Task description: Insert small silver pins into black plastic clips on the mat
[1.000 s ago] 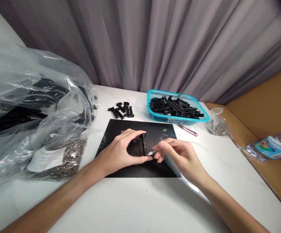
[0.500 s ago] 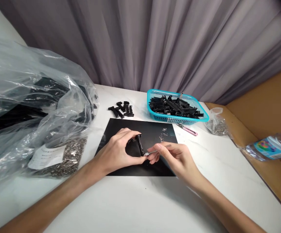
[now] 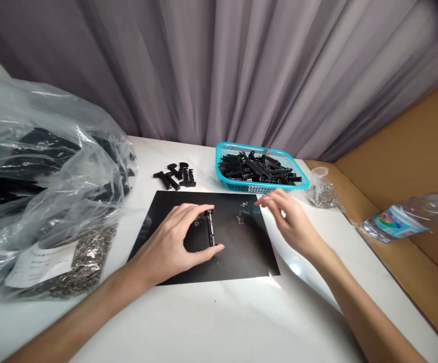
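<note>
Left hand pinches a black clip upright on the black mat. Right hand, grip loosely spread, hovers near the basket, holding nothing visible.

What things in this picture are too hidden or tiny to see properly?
All in the head view:
- Right hand: its own fingers hide whether it holds anything.
- Black part in the left hand: too small and dark for detail.
- Tiny metal bits on the black mat: too small to tell their shape.
- Big plastic bag: crinkled glare blurs the contents; the left edge cuts it off.
- Water bottle: cut off by the right edge.
</note>
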Action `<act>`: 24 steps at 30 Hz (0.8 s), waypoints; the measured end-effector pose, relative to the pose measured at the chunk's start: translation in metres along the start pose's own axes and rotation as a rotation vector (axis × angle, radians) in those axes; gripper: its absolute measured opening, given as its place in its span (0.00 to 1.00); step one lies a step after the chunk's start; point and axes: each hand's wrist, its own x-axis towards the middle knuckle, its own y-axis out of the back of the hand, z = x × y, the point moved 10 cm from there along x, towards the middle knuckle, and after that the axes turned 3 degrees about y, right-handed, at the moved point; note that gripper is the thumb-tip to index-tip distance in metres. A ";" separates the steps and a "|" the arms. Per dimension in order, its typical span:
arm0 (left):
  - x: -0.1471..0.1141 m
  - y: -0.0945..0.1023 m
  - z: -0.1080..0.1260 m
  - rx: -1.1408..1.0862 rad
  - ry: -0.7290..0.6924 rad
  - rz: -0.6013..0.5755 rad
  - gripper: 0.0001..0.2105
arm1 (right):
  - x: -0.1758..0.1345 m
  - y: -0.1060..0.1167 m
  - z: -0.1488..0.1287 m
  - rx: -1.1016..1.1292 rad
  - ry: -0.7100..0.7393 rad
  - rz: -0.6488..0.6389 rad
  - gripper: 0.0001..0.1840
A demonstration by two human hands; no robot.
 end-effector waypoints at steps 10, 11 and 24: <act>-0.001 -0.012 -0.005 0.060 0.023 -0.028 0.30 | -0.012 -0.056 -0.001 -0.322 0.171 -0.275 0.22; -0.001 -0.013 -0.005 0.062 0.023 -0.031 0.30 | -0.011 -0.059 -0.001 -0.325 0.180 -0.270 0.22; -0.001 -0.015 0.004 0.028 0.027 -0.051 0.28 | -0.002 -0.037 0.006 0.085 -0.023 -0.032 0.09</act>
